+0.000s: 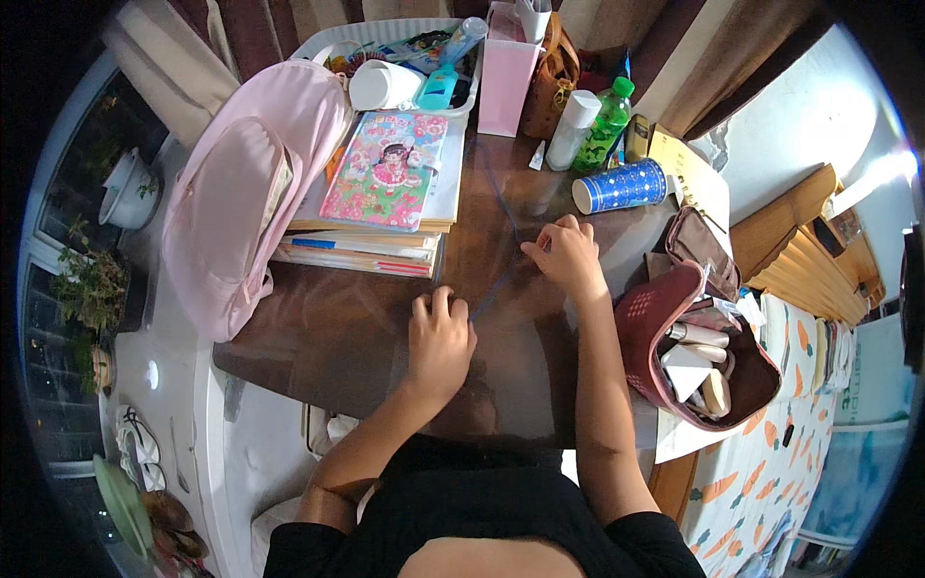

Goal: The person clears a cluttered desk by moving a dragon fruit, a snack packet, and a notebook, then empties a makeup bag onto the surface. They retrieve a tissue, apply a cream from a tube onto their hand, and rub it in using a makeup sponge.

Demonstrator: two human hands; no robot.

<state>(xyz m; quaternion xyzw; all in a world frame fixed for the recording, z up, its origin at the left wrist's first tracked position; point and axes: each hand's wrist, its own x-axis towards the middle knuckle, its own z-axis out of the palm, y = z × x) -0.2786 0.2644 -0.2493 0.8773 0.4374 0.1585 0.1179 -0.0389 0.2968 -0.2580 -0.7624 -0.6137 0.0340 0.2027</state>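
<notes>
A thin blue cord (498, 189) lies on the dark brown table (347, 318), running from near the pink box down between my hands and bending beside my right hand. My left hand (441, 336) rests with curled fingers near the cord's lower end, just below a stack of books (361, 256). Further up and to the right, my right hand (567, 253) is over the table with its thumb and fingers bent close to the cord. Whether either hand pinches the cord cannot be made out.
Left stands a pink backpack (246, 180); a cartoon-covered notebook (390, 170) tops the books. Behind are a white basket (325, 36) and pink box (506, 87). Right are a blue patterned paper cup (621, 186), green bottle (603, 126), white-capped bottle (573, 130) and open dark red bag (650, 339).
</notes>
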